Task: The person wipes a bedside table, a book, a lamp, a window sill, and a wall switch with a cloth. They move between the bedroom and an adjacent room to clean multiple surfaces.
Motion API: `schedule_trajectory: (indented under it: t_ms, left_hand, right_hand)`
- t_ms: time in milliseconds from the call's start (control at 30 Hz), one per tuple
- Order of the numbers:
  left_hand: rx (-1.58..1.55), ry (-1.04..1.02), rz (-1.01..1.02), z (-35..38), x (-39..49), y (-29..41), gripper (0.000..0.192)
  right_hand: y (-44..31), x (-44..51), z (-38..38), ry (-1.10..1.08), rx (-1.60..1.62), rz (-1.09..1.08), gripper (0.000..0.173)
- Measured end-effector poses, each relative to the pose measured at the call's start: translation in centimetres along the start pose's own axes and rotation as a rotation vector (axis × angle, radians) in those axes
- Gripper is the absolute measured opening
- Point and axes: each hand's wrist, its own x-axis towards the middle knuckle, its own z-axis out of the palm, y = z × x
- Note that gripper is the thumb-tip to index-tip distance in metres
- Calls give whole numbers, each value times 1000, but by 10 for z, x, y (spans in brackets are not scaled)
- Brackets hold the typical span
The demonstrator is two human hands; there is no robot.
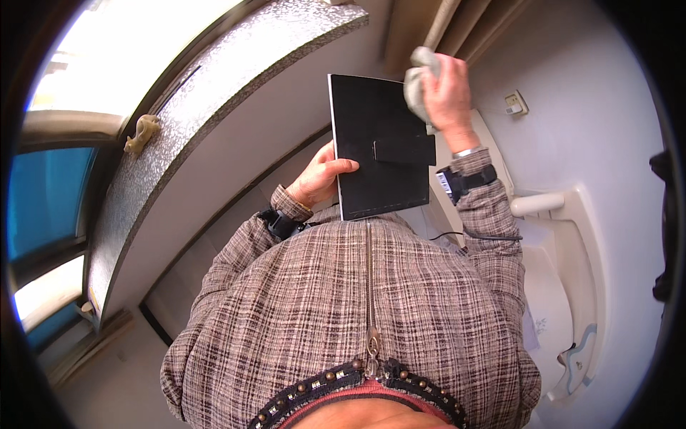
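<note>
A black-backed picture frame [383, 115] is held up in front of my body, its back towards me and a fold-out stand [404, 150] across it. My left hand [321, 174] grips the frame's left edge, the thumb lying over the black back. In my right hand [447, 96] is a crumpled pale grey-green cloth [418, 91], which overlaps the frame's upper right corner. Whether the cloth presses on the frame I cannot tell. The frame's front side is hidden.
A speckled stone windowsill [225, 59] curves along the left, with a small tan figurine [142, 133] on it. Brown curtains [466, 27] hang at the top. A wall socket [514, 103] and a cream-coloured piece of furniture [568, 257] are on the right.
</note>
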Motion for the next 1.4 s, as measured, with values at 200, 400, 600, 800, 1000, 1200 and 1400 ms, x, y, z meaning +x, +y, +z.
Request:
schedule_trajectory:
  t_ms: [200, 400, 600, 800, 1000, 1200, 1400]
  left_hand:
    - [-1, 6, 29, 2, 6, -5, 43]
    - [-34, 47, 51, -5, -5, 2, 42]
    - [-83, 109, 181, -13, 2, 13, 38]
    - [-71, 68, 127, -6, 5, 16, 32]
    - [-365, -130, -41, -21, 11, 42, 39]
    - [-118, -22, -141, -24, 18, 43, 34]
    - [-59, 230, -39, -11, 25, 21, 29]
  right_hand:
    - [-49, -39, 26, -185, 104, -221, 33]
    - [71, -69, 10, -323, -74, 297, 25]
    - [58, -129, -37, -334, 1021, 888, 42]
    - [25, -140, -50, -413, 1044, 867, 30]
    - [45, -131, -75, -383, 1132, 841, 10]
    - [71, -109, -63, -467, 1069, 781, 34]
    - [24, -79, -70, 0, 621, 661, 37]
